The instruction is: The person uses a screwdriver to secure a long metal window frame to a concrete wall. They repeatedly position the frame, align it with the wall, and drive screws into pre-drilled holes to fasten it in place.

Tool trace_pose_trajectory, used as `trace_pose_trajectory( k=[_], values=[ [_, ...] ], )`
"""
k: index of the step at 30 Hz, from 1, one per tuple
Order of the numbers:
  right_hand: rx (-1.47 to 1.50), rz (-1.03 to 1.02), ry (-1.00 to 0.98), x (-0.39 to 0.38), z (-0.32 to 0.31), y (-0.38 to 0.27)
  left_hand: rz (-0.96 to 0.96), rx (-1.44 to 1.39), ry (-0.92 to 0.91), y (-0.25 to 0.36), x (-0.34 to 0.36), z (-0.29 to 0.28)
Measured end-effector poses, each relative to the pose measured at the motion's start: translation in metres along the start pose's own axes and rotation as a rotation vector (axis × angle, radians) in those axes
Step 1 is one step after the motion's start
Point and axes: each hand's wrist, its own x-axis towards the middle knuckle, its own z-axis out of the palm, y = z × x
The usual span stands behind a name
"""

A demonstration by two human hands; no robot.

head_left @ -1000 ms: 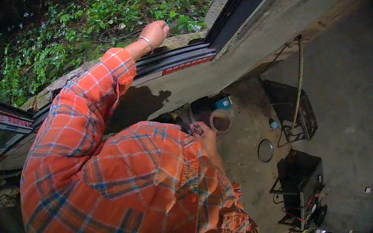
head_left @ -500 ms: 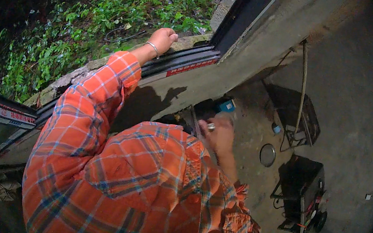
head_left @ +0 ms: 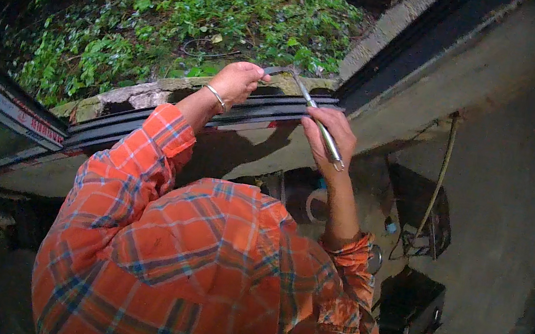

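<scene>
My left hand [head_left: 238, 83], with a bangle on the wrist, is over the window sill. Its fingers pinch a thin grey strip [head_left: 276, 70] that points to the right. To its right, my right hand [head_left: 332, 135] is closed around the silver handle of a slim metal tool [head_left: 324, 136]. A wire loop ends the handle at the lower end. The tool's narrow shaft slants up and left, its tip close to the strip's far end. Whether they touch, and what kind of tool it is, I cannot tell.
Dark window tracks [head_left: 206, 117] run beneath my hands, with a rough stone ledge [head_left: 144, 94] and green plants [head_left: 186, 15] beyond. A window sash [head_left: 9, 107] is at the left. Indoors at the right, a rope [head_left: 445, 171] hangs near a dark box-shaped object [head_left: 409, 310].
My right hand has risen from low beside my body to the sill, and the metal tool now shows clearly in it. The view has shifted; a grey strip now shows in my left hand.
</scene>
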Motion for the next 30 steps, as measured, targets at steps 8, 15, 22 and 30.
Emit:
trace_pose_trajectory(
  k=[8,15,22,30],
  values=[
    [0.0,-0.014,-0.144,0.022,0.044,0.044,0.012,-0.224,0.1,0.001,-0.026,-0.031],
    [0.069,0.12,-0.092,0.041,0.053,0.027,-0.018,-0.196,0.218,0.006,-0.035,-0.058],
    [-0.182,0.171,-0.146,0.016,0.063,0.064,0.037,-0.146,0.155,0.011,-0.039,-0.056],
    [0.007,0.046,-0.274,0.022,0.072,0.002,-0.034,-0.234,0.068,-0.011,-0.02,-0.058]
  ],
)
